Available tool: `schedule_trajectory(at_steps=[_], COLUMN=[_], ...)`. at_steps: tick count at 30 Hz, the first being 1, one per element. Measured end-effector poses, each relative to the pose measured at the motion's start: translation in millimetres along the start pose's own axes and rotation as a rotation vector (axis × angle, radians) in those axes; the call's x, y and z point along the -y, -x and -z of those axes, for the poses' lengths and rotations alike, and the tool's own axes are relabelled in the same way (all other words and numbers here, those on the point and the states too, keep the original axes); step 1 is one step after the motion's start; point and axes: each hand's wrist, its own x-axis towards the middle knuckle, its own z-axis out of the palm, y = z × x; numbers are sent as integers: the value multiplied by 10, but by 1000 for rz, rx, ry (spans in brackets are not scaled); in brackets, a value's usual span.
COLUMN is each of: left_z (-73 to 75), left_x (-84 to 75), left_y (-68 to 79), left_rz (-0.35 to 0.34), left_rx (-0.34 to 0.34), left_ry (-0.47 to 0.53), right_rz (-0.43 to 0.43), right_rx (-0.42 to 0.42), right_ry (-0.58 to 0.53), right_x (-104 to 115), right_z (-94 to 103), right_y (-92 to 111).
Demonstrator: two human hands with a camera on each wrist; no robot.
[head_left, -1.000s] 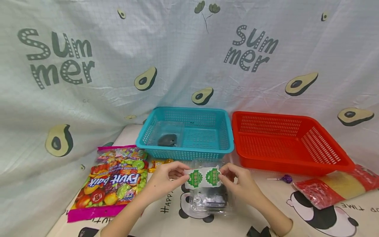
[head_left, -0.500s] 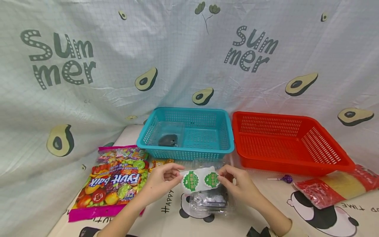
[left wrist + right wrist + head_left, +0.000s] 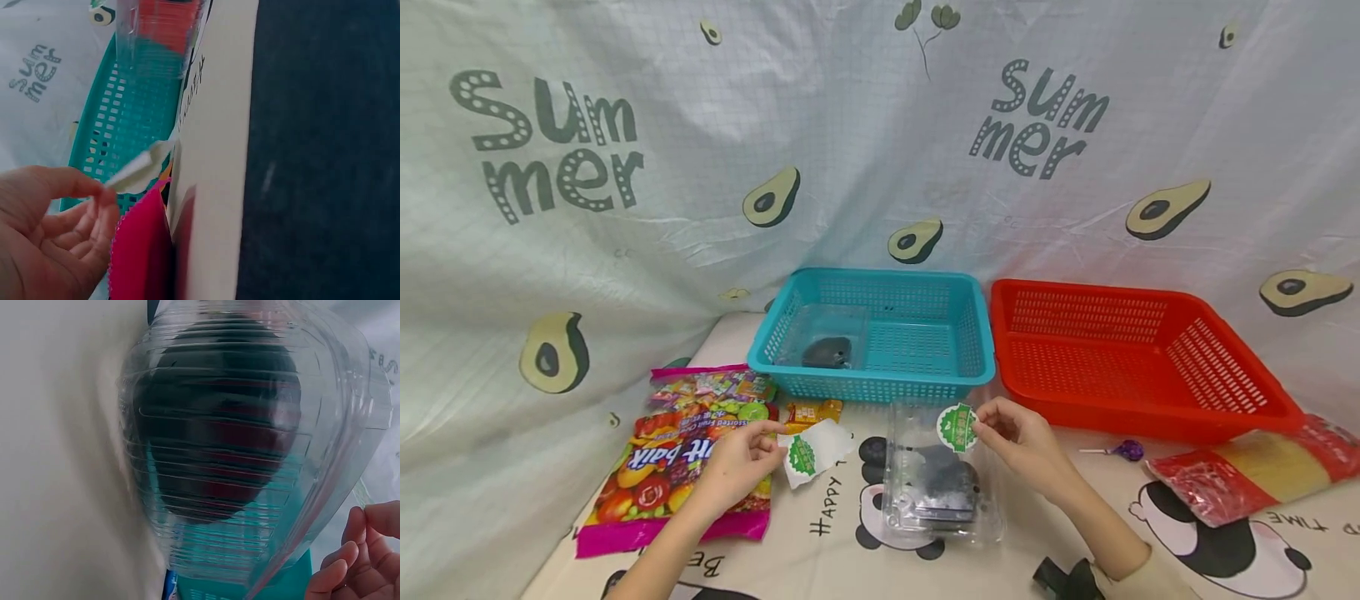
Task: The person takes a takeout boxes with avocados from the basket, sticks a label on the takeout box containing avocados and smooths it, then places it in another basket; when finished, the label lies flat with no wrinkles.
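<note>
My right hand (image 3: 1026,446) has thumb and forefinger closed on the rim of a round green-and-white sticker (image 3: 957,428), holding it over the far right part of a clear plastic box (image 3: 917,427); I cannot tell whether sticker and box touch. The box lies on the panda-print tablecloth (image 3: 842,575), nearer me than the teal basket (image 3: 880,388), with a dark rounded thing (image 3: 943,482) inside it. My left hand (image 3: 741,462) pinches the edge of the white backing paper (image 3: 833,442), which carries another green sticker (image 3: 802,456), beside the fruit chews bag (image 3: 651,492). To handle this well, I should keep my grip on the sticker's very edge so its gluey face stays clean, hold the paper well clear, line the disc up flat before any contact, and press lightly from the middle outward, since thin plastic probably flexes.
</note>
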Motion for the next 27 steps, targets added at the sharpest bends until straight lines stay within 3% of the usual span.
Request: schedule_trajectory(at_steps=[5,10,17,21,27], left_z=[-16,-37,-309,-507,-769], left_x=[36,-141,-626,-899,-1103], left_y=[2,-24,-54,-60,-103], left_rz=[-35,-116,-313,-388,-482], left_rx=[13,10,95,148,140], left_ry=[-109,-161,-56,18,71], right_rz=[-32,-14,2,-3,1], right_rx=[15,6,17,35,44], right_ry=[-26,-30,-43,-52,-53], right_x=[-96,-67,-1,12,33], right_z=[-14,-12,-34,-77,-103], right_y=[-14,-11,-7,-18,-15])
